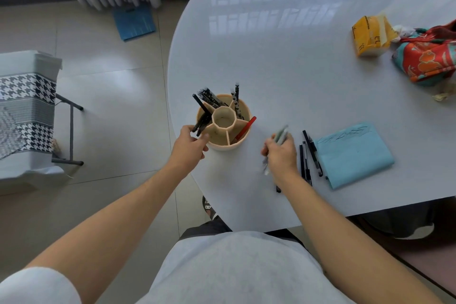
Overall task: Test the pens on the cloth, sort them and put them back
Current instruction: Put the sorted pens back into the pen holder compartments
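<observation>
A round beige pen holder (240,106) with divided compartments stands near the table's left edge. It holds several black pens (208,100) and one red pen (244,128). My left hand (190,144) grips the holder's left wall. My right hand (281,153) is closed around a small bundle of pale pens (281,134), blurred, just right of the holder. Several black pens (308,155) lie on the table beside a folded light-blue cloth (352,155) with scribbled ink marks along its far edge.
The white table (283,57) carries a yellow packet (367,37) and a red patterned bag (427,59) at the far right. A covered chair (27,111) stands on the floor to the left. My foot (208,207) shows under the table's edge.
</observation>
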A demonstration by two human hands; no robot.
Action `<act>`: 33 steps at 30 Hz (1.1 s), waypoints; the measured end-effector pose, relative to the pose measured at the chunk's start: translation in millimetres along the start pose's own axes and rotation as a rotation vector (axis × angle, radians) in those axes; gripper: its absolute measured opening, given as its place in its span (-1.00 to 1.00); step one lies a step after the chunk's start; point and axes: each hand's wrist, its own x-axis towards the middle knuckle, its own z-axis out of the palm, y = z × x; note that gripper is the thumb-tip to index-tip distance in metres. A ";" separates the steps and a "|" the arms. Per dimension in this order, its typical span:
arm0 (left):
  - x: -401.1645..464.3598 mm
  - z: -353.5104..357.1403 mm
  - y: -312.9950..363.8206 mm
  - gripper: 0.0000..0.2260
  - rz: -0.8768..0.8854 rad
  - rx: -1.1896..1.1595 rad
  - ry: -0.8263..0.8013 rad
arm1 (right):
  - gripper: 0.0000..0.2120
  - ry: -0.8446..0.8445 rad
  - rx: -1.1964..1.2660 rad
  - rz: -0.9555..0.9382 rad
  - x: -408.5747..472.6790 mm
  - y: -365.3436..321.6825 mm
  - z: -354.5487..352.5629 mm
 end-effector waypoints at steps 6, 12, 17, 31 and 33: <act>-9.4 7.9 -1.9 -0.44 -0.025 -0.032 -0.023 | -0.88 -0.166 0.605 -0.136 -16.7 -64.7 7.4; -12.3 13.1 -1.3 -0.37 -0.032 -0.028 -0.016 | -0.88 -0.172 0.676 -0.178 -19.6 -99.0 35.9; -17.3 14.4 -2.2 -0.32 -0.037 0.009 0.007 | -0.86 -0.188 0.540 -0.191 -29.2 -84.5 64.5; -24.6 9.6 -3.0 -0.36 -0.056 0.076 0.000 | -0.92 -0.085 0.260 -0.330 -31.6 -35.9 58.0; -22.5 10.9 -3.5 -0.37 -0.060 0.061 0.003 | -0.91 -0.123 0.224 -0.356 -34.5 -29.1 50.4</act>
